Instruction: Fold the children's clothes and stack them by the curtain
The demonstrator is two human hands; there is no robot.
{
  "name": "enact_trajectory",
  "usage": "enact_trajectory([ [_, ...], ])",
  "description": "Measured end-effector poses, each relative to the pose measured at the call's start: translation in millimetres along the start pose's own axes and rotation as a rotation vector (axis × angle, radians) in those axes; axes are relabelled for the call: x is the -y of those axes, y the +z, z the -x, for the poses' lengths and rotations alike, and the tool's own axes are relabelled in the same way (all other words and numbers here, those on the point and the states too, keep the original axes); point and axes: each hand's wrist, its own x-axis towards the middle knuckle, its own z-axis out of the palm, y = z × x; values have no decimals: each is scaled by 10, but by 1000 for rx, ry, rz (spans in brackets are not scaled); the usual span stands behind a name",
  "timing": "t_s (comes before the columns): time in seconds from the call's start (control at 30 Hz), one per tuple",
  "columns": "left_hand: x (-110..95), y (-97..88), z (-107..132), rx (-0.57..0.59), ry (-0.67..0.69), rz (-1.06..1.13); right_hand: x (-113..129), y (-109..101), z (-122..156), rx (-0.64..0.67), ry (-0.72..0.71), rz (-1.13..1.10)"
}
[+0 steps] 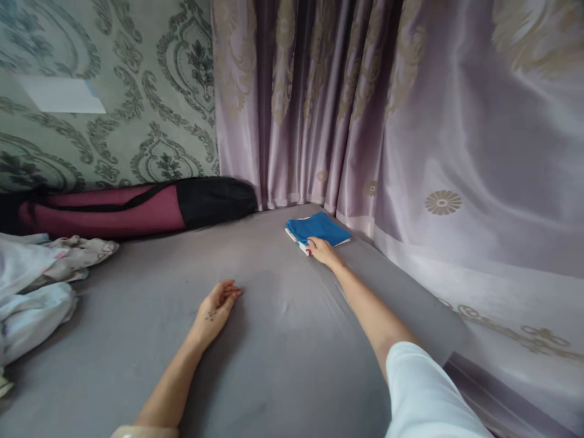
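Observation:
My right hand (322, 249) reaches far across the grey bed sheet (274, 340) and grips the near edge of a small pile of folded cloths (318, 229), blue on top with a white, red and green one beneath. The pile lies in the far corner of the bed by the curtain. My left hand (216, 307) rests on the sheet near the middle, fingers loosely curled, holding nothing.
A long maroon and black bag (137, 208) lies along the patterned wall at the bed's far edge. Crumpled pale clothes (41, 274) are heaped at the left. A shiny lilac curtain (410, 134) hangs along the back and right side.

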Motion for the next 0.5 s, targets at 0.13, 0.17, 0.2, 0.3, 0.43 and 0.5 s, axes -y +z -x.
enact_trajectory([
  [0.13, 15, -10, -9, 16, -2, 19, 72, -16, -78, -69, 128, 11],
  [0.17, 17, -10, -12, 18, -6, 27, 95, -6, -83, -90, 152, 15],
  [0.2, 18, -11, -16, 19, -10, 35, 119, 14, -75, -109, 169, 19],
  [0.3, 14, -17, -23, 19, -19, 53, 188, 130, 17, -128, 152, 32],
  [0.43, -13, -31, -7, 37, -19, 42, 210, 255, 140, -89, 18, 17],
  [0.5, -36, -36, 6, 42, -22, 37, 168, 229, 118, -76, 11, -48],
])
